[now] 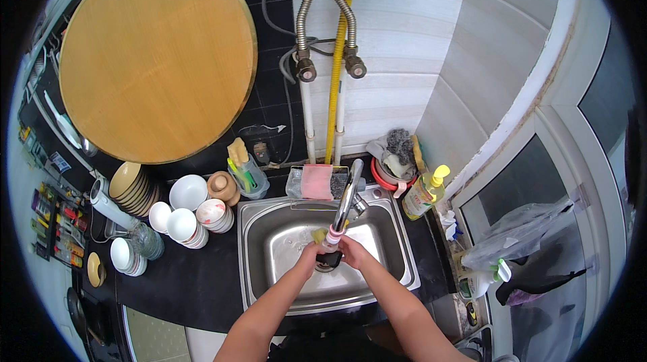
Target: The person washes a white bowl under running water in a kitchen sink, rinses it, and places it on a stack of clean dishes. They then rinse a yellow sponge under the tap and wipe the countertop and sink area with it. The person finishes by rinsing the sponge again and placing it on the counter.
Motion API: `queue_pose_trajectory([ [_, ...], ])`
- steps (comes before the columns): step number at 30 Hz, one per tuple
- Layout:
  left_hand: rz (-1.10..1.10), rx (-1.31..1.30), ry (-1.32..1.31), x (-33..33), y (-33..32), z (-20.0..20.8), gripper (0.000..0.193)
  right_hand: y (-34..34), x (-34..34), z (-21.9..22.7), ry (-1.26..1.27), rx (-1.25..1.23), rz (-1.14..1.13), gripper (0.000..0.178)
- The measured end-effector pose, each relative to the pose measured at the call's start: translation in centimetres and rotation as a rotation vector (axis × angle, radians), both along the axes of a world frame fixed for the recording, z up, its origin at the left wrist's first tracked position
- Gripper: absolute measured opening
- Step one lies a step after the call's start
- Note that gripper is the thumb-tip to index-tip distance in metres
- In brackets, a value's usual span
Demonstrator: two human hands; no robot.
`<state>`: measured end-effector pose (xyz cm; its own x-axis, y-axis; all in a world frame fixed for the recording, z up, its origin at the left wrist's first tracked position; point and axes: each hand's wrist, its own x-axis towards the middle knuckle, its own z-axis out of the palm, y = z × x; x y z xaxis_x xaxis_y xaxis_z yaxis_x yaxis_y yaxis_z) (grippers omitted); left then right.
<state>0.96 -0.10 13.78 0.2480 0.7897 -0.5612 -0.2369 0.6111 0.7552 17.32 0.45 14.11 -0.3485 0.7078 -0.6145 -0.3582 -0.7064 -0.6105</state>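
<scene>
My left hand (pixel 309 259) and my right hand (pixel 354 253) are close together over the sink (pixel 276 227), directly beneath the tap (pixel 348 193). Their fingers curl inward from either side around something small at the end of the spout. A pink and clear spout end (pixel 333 236) sits between the fingertips. Just below it, a small black shape (pixel 329 259) shows between my hands, too small to name. Something yellow-green (pixel 318 234) lies beside the left fingers. What exactly the fingers hold is partly hidden.
Behind the sink, a rack holds a pink cloth (pixel 316 181). Right of it stand a red basin (pixel 387 175) and a yellow-capped soap bottle (pixel 423 195). Stacked white bowls (pixel 183 226) and a glass jar (pixel 146 241) crowd the left counter. A round wooden board (pixel 158 59) leans behind.
</scene>
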Motion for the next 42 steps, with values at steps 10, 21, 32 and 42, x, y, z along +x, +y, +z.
queue_pose_trajectory([
  [10, -0.071, 0.32, 0.441, 1.9, 1.0, 3.5, 0.027, -1.5, 1.2, 0.7, -0.208, 0.15, -0.188, 0.023],
  [21, 0.072, 0.35, 0.611, -0.3, 1.8, 3.7, 0.04, -1.1, 1.9, 2.6, -0.225, 0.106, -0.287, 0.03],
  [32, 0.075, 0.407, 0.516, -0.7, 1.7, 4.8, 0.029, -0.6, 2.4, 1.9, -0.152, 0.106, -0.252, 0.038],
  [42, -0.344, 0.313, 0.389, 0.7, 2.4, 4.8, 0.028, -0.9, 1.8, 4.6, -0.237, 0.574, 0.357, 0.066],
])
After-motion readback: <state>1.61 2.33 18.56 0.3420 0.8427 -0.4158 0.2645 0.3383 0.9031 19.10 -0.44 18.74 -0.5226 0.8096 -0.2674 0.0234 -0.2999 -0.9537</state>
